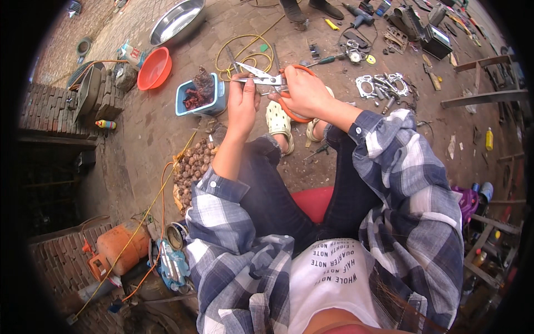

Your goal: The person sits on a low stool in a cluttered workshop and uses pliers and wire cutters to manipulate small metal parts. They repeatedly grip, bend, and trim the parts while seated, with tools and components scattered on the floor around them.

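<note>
Scissors (267,79): rigid, light, sharp-bladed; right hand (303,89) grips orange handles at 3 o'clock; left hand (243,103) pinches something small at the blades; hold by handles.

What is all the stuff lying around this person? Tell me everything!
Scissors: one, orange handles, in the right hand, blades at the left fingers.
Tub: one, blue, dark reddish pieces inside, ahead left.
Nuts: one brown pile, beside the left knee.
Bowl: one, red, far left.
Basin: one, silver, top.
Cord: one yellow coil, beyond the scissors.
Tools: many, metal, top right.
Canister: one, orange, lower left.
Stool: one, red, under the person.
Left hand; right hand.
</note>
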`<state>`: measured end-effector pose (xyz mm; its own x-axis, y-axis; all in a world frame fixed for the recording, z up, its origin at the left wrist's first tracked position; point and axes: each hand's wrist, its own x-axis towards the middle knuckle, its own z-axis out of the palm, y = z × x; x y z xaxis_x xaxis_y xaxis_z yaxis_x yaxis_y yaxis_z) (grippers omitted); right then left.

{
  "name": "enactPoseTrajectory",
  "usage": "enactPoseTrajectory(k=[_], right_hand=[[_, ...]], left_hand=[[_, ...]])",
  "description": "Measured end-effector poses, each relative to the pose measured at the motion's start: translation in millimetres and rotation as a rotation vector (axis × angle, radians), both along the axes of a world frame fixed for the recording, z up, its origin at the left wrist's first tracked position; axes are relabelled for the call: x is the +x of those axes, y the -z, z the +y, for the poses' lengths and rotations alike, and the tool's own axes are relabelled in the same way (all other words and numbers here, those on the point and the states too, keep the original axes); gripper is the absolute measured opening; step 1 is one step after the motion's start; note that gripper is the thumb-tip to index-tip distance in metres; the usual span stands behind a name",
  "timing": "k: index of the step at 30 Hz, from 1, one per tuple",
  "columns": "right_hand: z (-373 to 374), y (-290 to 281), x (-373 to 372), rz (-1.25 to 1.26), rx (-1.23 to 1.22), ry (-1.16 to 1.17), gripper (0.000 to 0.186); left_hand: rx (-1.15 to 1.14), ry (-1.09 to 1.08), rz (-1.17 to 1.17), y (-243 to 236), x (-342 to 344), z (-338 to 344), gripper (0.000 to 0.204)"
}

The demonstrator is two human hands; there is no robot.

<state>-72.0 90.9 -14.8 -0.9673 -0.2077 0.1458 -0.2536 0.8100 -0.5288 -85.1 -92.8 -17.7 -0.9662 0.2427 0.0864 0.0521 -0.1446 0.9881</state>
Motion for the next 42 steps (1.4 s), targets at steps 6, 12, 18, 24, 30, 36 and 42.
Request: enactPoseTrajectory(k=[6,12,18,24,30,36,42], right_hand=[[3.1,6.1,-3.2,0.157,-0.024,-0.009,0.065],[4.8,10.7,-4.0,0.228,0.013,-0.022,0.066],[1.0,13.1,-2.1,0.252,0.001,-0.009,0.064],[-0.9,5.4,1.7,0.017,0.051,-0.017,0.065],[0.6,5.6,4.6,0.079,0.069,-0.025,0.065],[0.4,-5.2,6.6,-0.026,0.103,-0.027,0.065],[-0.9,1.8,0.7,0.022,0.028,-0.008,0.065]], left_hand=[[-0.015,-0.026,0.008,-4.0,4.9,7.4,0.029],[-0.063,-0.011,-0.15,-1.8,1.6,3.1,0.02],[-0.238,-0.038,-0.039,15.5,-7.6,-5.7,0.037],[-0.329,-0.145,0.075,21.8,-8.9,-5.5,0.039],[-0.321,-0.163,0.118,12.1,-2.2,-3.1,0.042],[-0.278,-0.174,0.165,14.9,-2.5,-1.7,0.042],[-0.272,-0.14,0.108,13.7,-6.1,-3.0,0.041]])
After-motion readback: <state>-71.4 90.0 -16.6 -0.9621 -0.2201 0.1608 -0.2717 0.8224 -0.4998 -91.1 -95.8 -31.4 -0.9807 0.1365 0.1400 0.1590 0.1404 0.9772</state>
